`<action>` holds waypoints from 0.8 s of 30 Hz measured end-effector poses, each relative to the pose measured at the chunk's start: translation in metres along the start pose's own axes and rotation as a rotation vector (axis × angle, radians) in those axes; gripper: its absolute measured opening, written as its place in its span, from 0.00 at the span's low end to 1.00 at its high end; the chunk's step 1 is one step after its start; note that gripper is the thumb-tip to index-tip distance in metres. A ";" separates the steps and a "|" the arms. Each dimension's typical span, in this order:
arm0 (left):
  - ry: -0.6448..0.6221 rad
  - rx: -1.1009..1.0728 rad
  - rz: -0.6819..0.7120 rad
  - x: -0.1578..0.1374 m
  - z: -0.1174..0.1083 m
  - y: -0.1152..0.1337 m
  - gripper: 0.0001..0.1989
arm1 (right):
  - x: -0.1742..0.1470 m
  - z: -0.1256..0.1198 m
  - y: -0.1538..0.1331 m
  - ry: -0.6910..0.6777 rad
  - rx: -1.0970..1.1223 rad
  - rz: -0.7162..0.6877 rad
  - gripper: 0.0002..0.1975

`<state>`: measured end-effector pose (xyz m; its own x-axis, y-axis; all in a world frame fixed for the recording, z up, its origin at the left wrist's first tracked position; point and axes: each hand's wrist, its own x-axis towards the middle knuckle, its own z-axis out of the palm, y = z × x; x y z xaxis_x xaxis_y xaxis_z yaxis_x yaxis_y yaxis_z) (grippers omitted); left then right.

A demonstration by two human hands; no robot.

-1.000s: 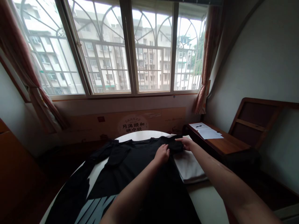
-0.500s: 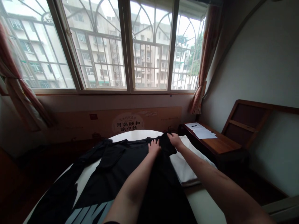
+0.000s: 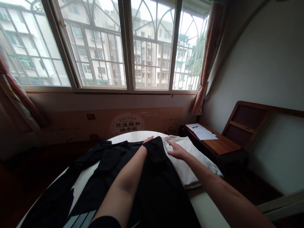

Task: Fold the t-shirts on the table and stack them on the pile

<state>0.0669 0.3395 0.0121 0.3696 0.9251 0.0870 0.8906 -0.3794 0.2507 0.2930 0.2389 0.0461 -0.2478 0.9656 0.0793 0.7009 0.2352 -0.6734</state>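
A black T-shirt (image 3: 156, 190) lies spread on a round white table, with grey stripes near its lower edge. Its right-side sleeve is folded inward over part of my left hand (image 3: 148, 139), which rests by the neckline with its visible fingers stretched out. The other fingers of that hand are under the cloth. My right hand (image 3: 177, 150) is open just right of the folded sleeve, index finger and thumb apart, over a folded white garment (image 3: 187, 167). Nothing shows between its fingers.
The white table (image 3: 133, 135) has a curved far edge. Another dark garment (image 3: 57, 186) lies on its left side. Beyond stand a long printed cardboard box (image 3: 152, 118) and a wooden bench (image 3: 225, 145) with white papers (image 3: 201, 132) and a pen.
The sleeve end has been folded inward toward the neckline and let go by my right hand, which has opened. My left hand has shifted up and left, partly under the cloth.
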 end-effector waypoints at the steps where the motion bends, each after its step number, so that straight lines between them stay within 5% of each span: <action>1: -0.002 0.001 0.014 0.001 -0.003 -0.002 0.28 | -0.005 0.004 0.001 -0.038 -0.052 -0.015 0.45; 5: 0.019 -0.013 -0.010 0.006 -0.013 -0.010 0.33 | -0.019 0.027 -0.006 -0.119 -0.286 -0.010 0.53; 11: 0.171 -0.117 -0.218 0.009 -0.024 -0.029 0.22 | -0.028 0.039 -0.011 -0.021 -0.453 0.001 0.40; 18: 0.105 -0.311 -0.170 0.019 0.005 0.008 0.16 | -0.035 0.040 0.002 0.115 -0.429 0.005 0.32; 24: 0.182 -0.446 -0.238 0.036 0.021 0.024 0.19 | -0.042 0.036 0.010 0.215 -0.408 -0.069 0.28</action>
<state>0.1073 0.3636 0.0013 0.0839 0.9874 0.1339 0.7306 -0.1523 0.6656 0.2864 0.1971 0.0097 -0.1890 0.9371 0.2935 0.9043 0.2826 -0.3200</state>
